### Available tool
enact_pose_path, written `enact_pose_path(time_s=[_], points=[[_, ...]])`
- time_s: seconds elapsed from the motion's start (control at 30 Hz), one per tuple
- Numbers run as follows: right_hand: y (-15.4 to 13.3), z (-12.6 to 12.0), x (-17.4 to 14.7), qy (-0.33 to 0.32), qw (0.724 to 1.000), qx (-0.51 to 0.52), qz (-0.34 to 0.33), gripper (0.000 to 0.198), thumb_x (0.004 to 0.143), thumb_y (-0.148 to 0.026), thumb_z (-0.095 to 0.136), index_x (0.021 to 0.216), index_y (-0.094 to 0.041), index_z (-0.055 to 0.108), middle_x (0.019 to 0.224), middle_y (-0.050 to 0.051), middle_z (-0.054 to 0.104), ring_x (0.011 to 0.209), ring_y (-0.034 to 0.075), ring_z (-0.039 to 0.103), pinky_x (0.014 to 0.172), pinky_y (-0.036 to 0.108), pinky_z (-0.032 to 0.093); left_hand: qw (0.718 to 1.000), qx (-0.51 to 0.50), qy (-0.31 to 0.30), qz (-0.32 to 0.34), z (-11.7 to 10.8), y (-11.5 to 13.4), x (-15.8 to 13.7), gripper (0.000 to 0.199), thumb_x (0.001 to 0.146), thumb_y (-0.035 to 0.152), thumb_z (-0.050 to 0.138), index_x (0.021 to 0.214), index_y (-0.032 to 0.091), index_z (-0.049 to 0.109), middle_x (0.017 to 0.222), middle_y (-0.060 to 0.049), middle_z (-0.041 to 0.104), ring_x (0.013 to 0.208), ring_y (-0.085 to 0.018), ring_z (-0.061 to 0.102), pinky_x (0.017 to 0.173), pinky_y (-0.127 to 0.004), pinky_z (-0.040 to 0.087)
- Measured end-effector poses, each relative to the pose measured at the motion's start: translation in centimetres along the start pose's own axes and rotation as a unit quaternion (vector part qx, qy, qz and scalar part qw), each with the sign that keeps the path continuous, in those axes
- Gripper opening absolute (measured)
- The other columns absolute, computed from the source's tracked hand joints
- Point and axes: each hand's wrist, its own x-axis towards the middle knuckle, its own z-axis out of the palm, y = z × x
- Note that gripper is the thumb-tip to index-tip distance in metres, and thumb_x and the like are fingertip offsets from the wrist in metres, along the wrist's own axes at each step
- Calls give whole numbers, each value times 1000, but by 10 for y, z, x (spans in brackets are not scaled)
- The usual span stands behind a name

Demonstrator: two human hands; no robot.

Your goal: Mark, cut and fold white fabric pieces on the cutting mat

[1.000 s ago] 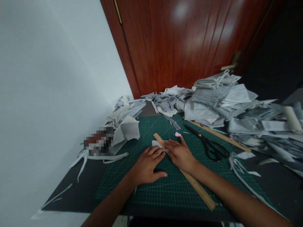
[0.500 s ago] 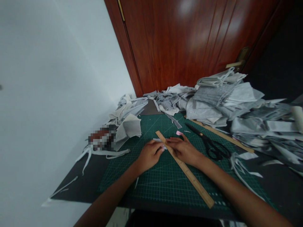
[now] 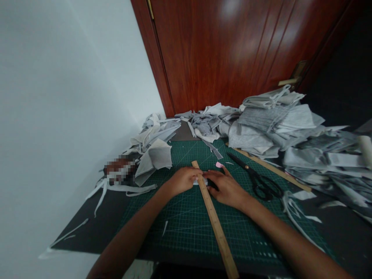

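A wooden ruler (image 3: 216, 223) lies at a steep slant over the green cutting mat (image 3: 192, 232). Under its far end is a small pale piece of fabric (image 3: 200, 182), mostly covered by fingers and ruler. My left hand (image 3: 184, 180) is closed, its fingertips gripping the ruler near that end. From the other side, my right hand (image 3: 225, 188) holds the fabric piece against the mat, index finger and thumb close to the ruler's right edge. A pink scrap (image 3: 219, 165) lies just beyond the right hand's knuckles.
Black scissors (image 3: 255, 178) and a second wooden ruler (image 3: 270, 167) lie to the right. Grey fabric pieces (image 3: 267, 124) are heaped at back right, with more fabric (image 3: 157, 157) at left. Thin strips (image 3: 296, 207) lie near the mat's right side. A wooden door (image 3: 209, 54) stands behind.
The ruler has swung to a steeper angle, its near end moving left and toward me. My left hand has shifted slightly up onto the ruler; my right hand has barely moved.
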Motion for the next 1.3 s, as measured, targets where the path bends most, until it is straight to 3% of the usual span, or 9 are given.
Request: enact_pose_path(time_s=[0.1, 0.23, 0.37, 0.53, 0.8, 1.0, 1.17, 1.3], points=[[0, 1, -1, -11, 1000, -4, 1, 49, 89, -22, 61, 138, -22, 60, 146, 13, 62, 139, 31, 52, 122, 65, 12, 1000, 13, 13, -5, 2, 1, -6, 26, 88, 7, 59, 106, 20, 72, 98, -3, 74, 94, -18, 67, 86, -26, 49], [-4, 0, -3, -22, 1000, -22, -4, 46, 91, -20, 59, 137, -23, 62, 145, 13, 63, 140, 31, 51, 121, 67, 13, 999, 17, 21, 21, 4, 4, -13, 41, 90, 5, 56, 127, 22, 66, 118, -6, 70, 108, -19, 64, 96, -30, 48], [-5, -2, -5, -29, 999, -27, -10, 47, 92, -18, 58, 139, -26, 61, 149, 14, 59, 141, 32, 50, 119, 71, 14, 998, 2, -8, 56, -2, 7, -13, 29, 92, 5, 55, 109, 21, 72, 118, -6, 68, 110, -18, 64, 100, -29, 47], [1, -5, -7, -49, 998, -17, -26, 48, 94, -15, 58, 138, -32, 61, 153, 11, 55, 145, 33, 45, 117, 75, 13, 998, -8, -22, 55, -8, 9, -14, 35, 87, 4, 62, 116, 21, 71, 120, -6, 68, 112, -19, 63, 103, -32, 46], [14, -12, -9, -86, 990, -49, -96, 51, 96, -11, 53, 143, -32, 58, 156, 13, 51, 148, 30, 41, 121, 69, 15, 999, -2, -20, 27, -7, 8, -13, 20, 92, 13, 62, 108, 21, 72, 103, -4, 67, 90, -16, 64, 86, -26, 49], [16, -15, -10, -97, 988, -42, -116, 52, 95, -6, 51, 141, -30, 60, 157, 14, 48, 149, 30, 39, 120, 68, 20, 999, 20, 44, -10, 6, 0, -8, 24, 88, 14, 68, 111, 19, 69, 101, -4, 67, 97, -19, 62, 88, -28, 49], [13, -19, -9, -104, 988, -40, -110, 50, 95, -6, 49, 136, -30, 63, 157, 14, 49, 149, 29, 39, 120, 67, 20, 999, 34, 37, -12, 7, -1, -9, 21, 91, 17, 67, 111, 20, 72, 101, -4, 66, 96, -18, 63, 87, -28, 49], [13, -19, -6, -85, 990, -16, -111, 43, 95, -12, 54, 135, -28, 62, 152, 12, 56, 147, 28, 43, 123, 66, 12, 998, 53, 41, -16, 8, 1, -12, 28, 92, 16, 64, 119, 22, 71, 105, -5, 66, 97, -18, 64, 89, -28, 49]])
